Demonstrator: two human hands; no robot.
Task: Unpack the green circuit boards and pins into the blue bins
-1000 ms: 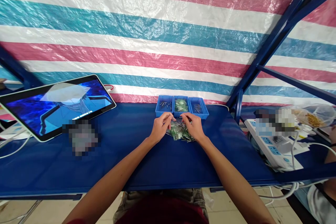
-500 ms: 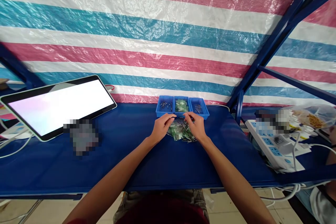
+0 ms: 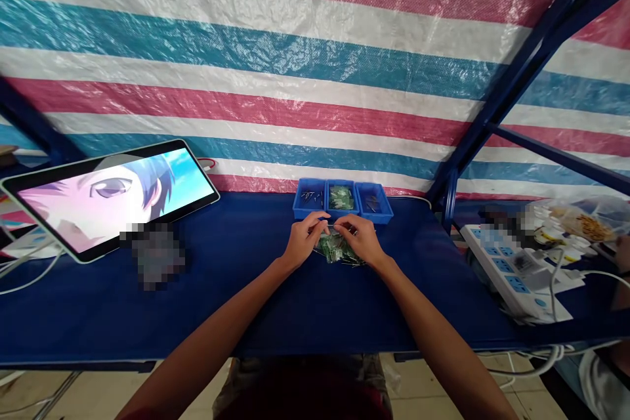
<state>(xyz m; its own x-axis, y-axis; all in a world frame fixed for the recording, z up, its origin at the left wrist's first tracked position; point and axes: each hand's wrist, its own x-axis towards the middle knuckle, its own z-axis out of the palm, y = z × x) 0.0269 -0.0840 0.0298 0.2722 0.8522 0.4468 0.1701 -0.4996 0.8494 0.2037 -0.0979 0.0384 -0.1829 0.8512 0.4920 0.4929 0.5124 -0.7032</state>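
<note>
My left hand [image 3: 304,239] is closed in a pinch in front of the blue bins, its fingertips turned towards the right hand. Opposite it, my right hand [image 3: 363,238] also pinches, and the two sets of fingertips almost meet. A thin pale sliver shows between them, too small to name. Under and between the hands lies a heap of small green pieces with thin metal parts [image 3: 335,251], partly covered by my fingers. Behind stand three joined blue bins: the left bin [image 3: 296,200] and right bin [image 3: 390,212] hold thin metal pieces, the middle bin [image 3: 340,212] green ones.
A tablet [image 3: 113,200] playing a cartoon leans at the left, beside a blurred-out item [image 3: 158,257]. White power strips [image 3: 512,275], cables and a plastic bag [image 3: 590,220] lie to the right, near a blue metal frame [image 3: 485,118]. Part of another person shows at the right edge.
My right hand has moved left, bringing its fingertips close to those of my left hand, which has hardly moved. The tablet picture has changed from near white to a cartoon face.
</note>
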